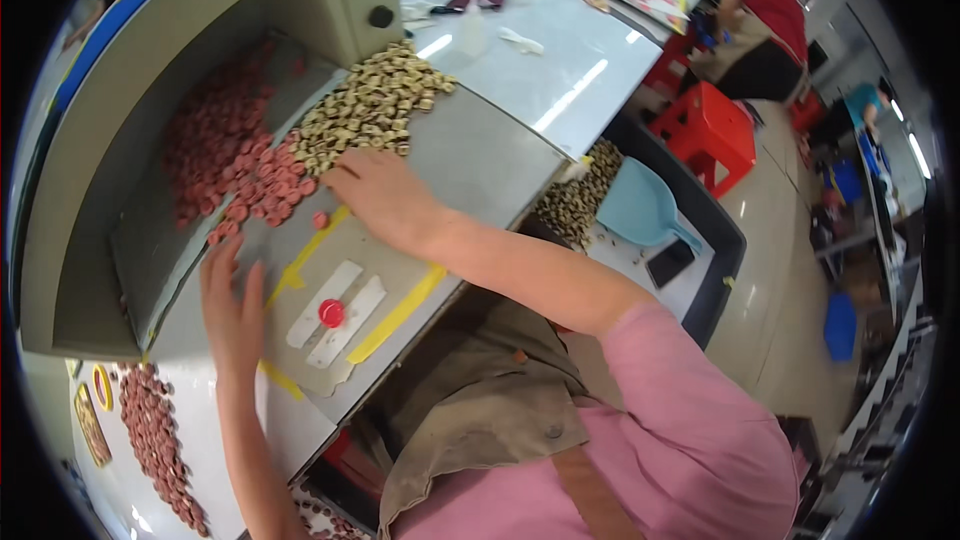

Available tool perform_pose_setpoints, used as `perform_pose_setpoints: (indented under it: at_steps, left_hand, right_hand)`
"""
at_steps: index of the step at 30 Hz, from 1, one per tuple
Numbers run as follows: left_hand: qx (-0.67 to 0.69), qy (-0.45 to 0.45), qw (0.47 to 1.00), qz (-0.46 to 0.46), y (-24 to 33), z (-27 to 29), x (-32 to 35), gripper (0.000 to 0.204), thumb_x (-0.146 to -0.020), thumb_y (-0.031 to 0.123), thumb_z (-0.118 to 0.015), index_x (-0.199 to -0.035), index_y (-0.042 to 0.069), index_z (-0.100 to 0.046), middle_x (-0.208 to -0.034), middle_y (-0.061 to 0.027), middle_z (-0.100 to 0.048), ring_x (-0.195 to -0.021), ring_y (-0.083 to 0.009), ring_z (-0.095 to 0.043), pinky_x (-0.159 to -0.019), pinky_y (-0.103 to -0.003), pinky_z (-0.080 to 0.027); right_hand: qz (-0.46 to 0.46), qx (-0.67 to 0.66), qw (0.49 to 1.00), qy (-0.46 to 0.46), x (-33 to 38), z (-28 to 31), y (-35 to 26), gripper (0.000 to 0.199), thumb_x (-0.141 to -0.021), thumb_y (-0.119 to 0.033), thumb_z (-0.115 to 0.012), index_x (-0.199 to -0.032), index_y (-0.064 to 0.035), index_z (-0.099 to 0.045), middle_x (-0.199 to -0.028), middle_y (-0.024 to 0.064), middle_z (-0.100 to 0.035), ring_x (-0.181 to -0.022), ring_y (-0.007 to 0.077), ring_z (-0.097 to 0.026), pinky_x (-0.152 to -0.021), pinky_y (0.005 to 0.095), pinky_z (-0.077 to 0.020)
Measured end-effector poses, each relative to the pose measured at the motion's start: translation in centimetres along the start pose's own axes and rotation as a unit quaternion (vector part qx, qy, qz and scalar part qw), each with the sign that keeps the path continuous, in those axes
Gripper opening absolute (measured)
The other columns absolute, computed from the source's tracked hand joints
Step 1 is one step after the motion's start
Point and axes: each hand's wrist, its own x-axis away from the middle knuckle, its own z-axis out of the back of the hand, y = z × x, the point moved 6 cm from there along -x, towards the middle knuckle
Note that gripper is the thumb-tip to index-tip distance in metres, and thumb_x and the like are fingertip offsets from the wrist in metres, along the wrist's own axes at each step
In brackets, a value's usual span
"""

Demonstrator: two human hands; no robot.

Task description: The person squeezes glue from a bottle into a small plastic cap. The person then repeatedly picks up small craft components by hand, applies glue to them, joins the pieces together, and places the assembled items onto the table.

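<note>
My left hand (231, 295) is at the near edge of a heap of small round pink pieces (262, 180). Its thumb and fingers are apart, and nothing shows between them. Fingers bent down and together, my right hand (385, 198) reaches to where the pink pieces meet a pile of small gold-and-dark pieces (365, 105). Whatever its fingertips hold is hidden. One loose pink piece (320, 220) lies left of this hand. Nearer to me, a red round piece (331, 313) sits between two white strips (347, 335) on a taped sheet.
A beige machine housing (75, 240) arches over the pink heap. Brown-red pieces (158, 440) and a yellow tape roll (103, 387) lie at left. Right of the bench, a dark bin (725, 270) holds more pieces, a blue dustpan (640, 205) and a phone (680, 263). Beyond are red stools (708, 130) and co-workers.
</note>
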Motion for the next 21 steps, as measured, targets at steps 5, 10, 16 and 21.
perform_pose_setpoints:
  at_steps: [5, 10, 16, 21]
  left_hand:
    - [0.018, -0.007, 0.996, -0.088, 3.4, -4.1, -2.2, 0.021, -0.089, 0.003, -0.055, -0.109, 0.003, -0.058, -0.103, -0.0112, -0.054, -0.093, -0.0251, -0.054, -0.080, -0.031, -0.045]
    - [0.035, -0.001, 0.999, -0.028, 2.0, -4.1, -1.1, 0.016, -0.090, 0.005, -0.055, -0.105, 0.002, -0.059, -0.099, -0.0104, -0.052, -0.087, -0.0219, -0.056, -0.073, -0.029, -0.047]
    - [0.029, 0.013, 0.999, 0.011, 1.5, -3.8, -1.2, 0.016, -0.091, 0.012, -0.057, -0.102, 0.000, -0.060, -0.094, -0.0088, -0.054, -0.077, -0.0176, -0.053, -0.069, -0.028, -0.044]
    - [0.009, -0.010, 1.000, 0.002, -1.0, -3.1, -0.8, 0.023, -0.093, 0.017, -0.055, -0.110, 0.002, -0.060, -0.105, -0.0081, -0.058, -0.083, -0.0153, -0.055, -0.072, -0.027, -0.045]
  right_hand:
    - [0.008, 0.008, 1.000, 0.021, 0.5, 0.5, -0.3, 0.021, -0.077, -0.011, -0.057, -0.098, -0.0104, -0.060, -0.095, 0.0057, -0.057, -0.097, 0.0237, -0.054, -0.084, 0.0369, -0.0425]
    - [0.011, 0.032, 0.999, 0.006, 0.7, 0.7, -0.1, 0.019, -0.077, -0.013, -0.057, -0.095, -0.0133, -0.061, -0.090, 0.0001, -0.060, -0.095, 0.0195, -0.052, -0.083, 0.0342, -0.0411]
    - [0.023, 0.039, 0.999, 0.023, 0.7, 2.1, -1.1, 0.020, -0.074, -0.015, -0.060, -0.094, -0.0136, -0.061, -0.089, -0.0006, -0.061, -0.092, 0.0195, -0.052, -0.083, 0.0334, -0.0401]
    - [0.034, -0.094, 0.993, 0.068, 2.6, 5.2, -2.5, 0.012, -0.074, -0.011, -0.060, -0.086, -0.0073, -0.060, -0.084, 0.0090, -0.056, -0.082, 0.0257, -0.057, -0.075, 0.0384, -0.0462]
